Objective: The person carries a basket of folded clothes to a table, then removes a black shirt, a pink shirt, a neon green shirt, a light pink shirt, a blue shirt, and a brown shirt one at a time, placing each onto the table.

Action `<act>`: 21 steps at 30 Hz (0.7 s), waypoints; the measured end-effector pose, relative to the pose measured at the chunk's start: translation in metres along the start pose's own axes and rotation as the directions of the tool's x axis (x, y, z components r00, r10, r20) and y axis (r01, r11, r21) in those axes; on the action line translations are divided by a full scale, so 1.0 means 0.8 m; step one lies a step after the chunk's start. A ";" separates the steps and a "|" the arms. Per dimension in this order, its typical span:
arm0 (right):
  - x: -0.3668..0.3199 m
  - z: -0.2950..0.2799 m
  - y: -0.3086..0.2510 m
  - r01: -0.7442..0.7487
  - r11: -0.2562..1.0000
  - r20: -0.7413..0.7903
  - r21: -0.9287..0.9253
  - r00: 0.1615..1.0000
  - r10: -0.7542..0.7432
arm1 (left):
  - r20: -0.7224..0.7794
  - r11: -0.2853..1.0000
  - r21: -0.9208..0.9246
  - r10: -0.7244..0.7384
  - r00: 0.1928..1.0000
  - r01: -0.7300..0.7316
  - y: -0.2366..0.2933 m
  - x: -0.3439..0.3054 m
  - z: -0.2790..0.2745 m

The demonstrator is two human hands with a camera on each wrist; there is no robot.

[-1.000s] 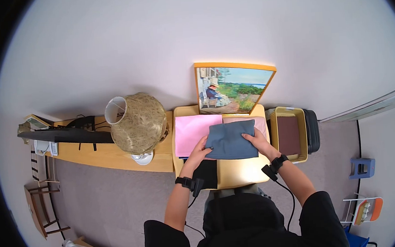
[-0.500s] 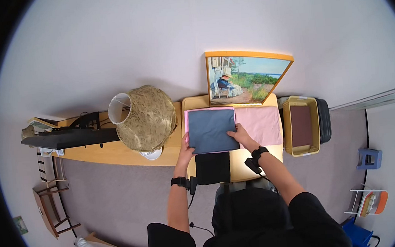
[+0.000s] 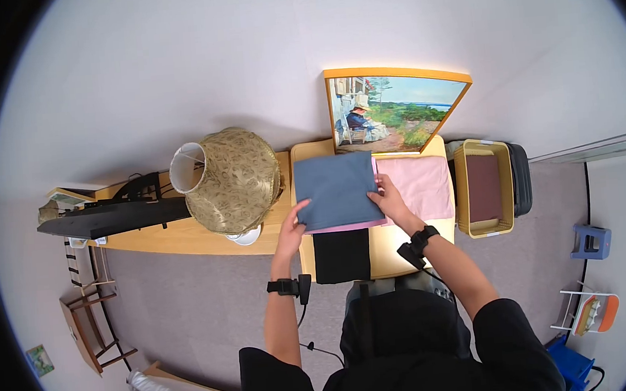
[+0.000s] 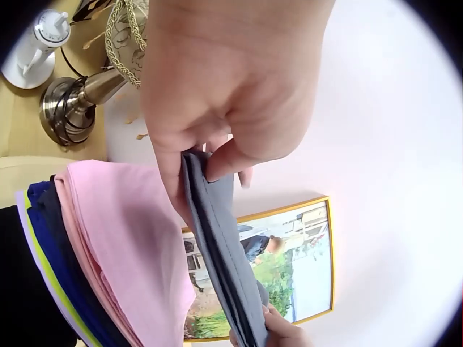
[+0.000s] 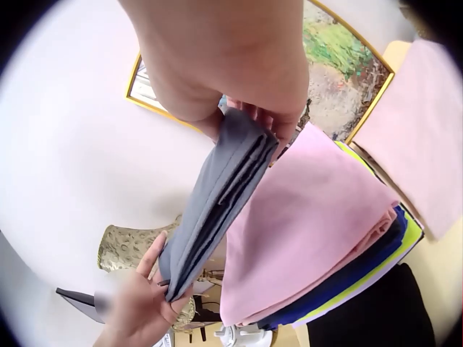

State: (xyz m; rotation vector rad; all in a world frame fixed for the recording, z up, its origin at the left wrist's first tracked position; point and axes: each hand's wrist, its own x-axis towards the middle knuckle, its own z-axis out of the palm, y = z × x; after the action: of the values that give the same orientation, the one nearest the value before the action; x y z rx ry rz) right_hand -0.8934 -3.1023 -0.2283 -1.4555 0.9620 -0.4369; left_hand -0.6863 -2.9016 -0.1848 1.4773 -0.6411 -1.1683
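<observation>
A folded grey-blue cloth (image 3: 336, 190) is held level over a stack of folded cloths topped by a pink one (image 5: 304, 217). My left hand (image 3: 290, 228) pinches its left edge, thumb on top and fingers beneath. At the right edge my right hand (image 3: 392, 202) grips it the same way. Both wrist views show the cloth's layered fold above the stack, with a gap between. Pink, dark blue, yellow-green and lilac edges show in the stack. To its right lies a pale pink cloth (image 3: 421, 187); a black cloth (image 3: 342, 256) lies on the near side.
A framed picture (image 3: 399, 111) leans against the wall behind the table (image 3: 398, 253). Left of it stand a patterned lampshade (image 3: 234, 179) and a dark screen (image 3: 116, 219). On the right is a yellow basket (image 3: 505, 188) with a brown cloth (image 3: 482, 187) inside.
The grey-blue cloth has moved left from between the two pink cloths to above the bright pink stack. Both hands kept hold of it, and the head view has shifted.
</observation>
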 end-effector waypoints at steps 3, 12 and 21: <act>-0.011 -0.006 0.023 -0.097 0.980 -0.048 -0.174 0.995 0.090 | -0.030 0.993 0.114 -0.035 0.999 0.038 -0.083 0.008 -0.009; -0.057 -0.054 0.012 -0.019 0.983 0.009 -0.182 1.000 0.021 | -0.115 0.337 0.941 0.410 0.905 -0.033 0.038 0.004 0.046; -0.139 -0.223 0.011 0.040 0.793 0.115 -0.607 0.993 0.038 | 0.116 0.206 0.962 0.279 0.953 -0.177 -0.015 0.067 0.164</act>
State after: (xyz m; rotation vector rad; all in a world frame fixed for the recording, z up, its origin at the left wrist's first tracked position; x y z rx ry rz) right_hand -1.0961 -3.1284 -0.1778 -2.0410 1.0544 -0.0170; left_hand -0.7876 -2.9996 -0.2029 2.3235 -1.6910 -0.3215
